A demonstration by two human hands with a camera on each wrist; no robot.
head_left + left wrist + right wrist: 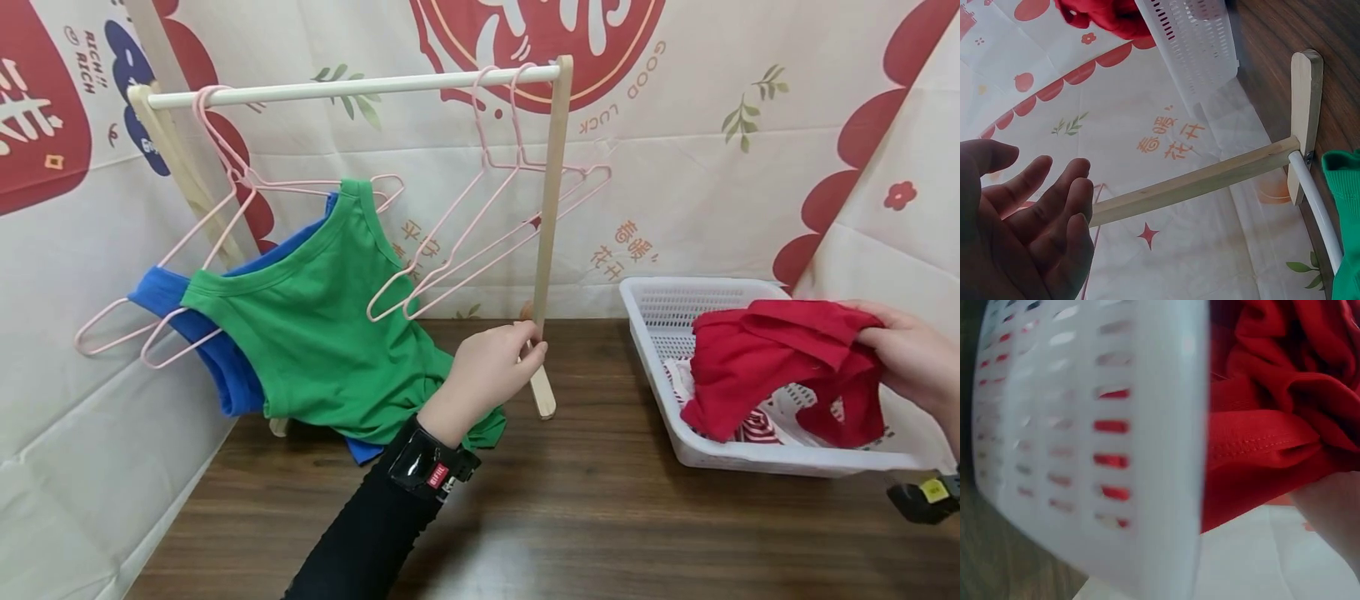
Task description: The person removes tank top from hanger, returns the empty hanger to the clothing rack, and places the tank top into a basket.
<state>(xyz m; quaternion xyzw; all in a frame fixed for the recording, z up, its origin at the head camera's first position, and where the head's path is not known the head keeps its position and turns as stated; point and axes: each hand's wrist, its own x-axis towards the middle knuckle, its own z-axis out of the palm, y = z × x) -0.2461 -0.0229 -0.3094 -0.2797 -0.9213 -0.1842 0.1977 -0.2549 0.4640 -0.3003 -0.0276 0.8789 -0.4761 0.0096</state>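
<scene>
Head view: red cloth (783, 358) in the fingers, over the basket (697, 452) toward 4 o'clock.
Fingers of the right hand (917, 358) grasp the red cloth near its 2 o'clock edge; the rest slumps across striped cloth (759, 427) in the basket. Just below centre, at 6 o'clock, the left hand (487, 371) has loosely bent fingers with nothing in them, beside the post (550, 225); whether they touch it is unclear. Judging by its folds, the red cloth should be light, soft and limp, with little slip and nothing to break. One pinch would likely let it bunch; the stitched edge (1250, 445), at 3 o'clock in the right wrist view, looks the firmest hold, best taken at two spread spots.
</scene>
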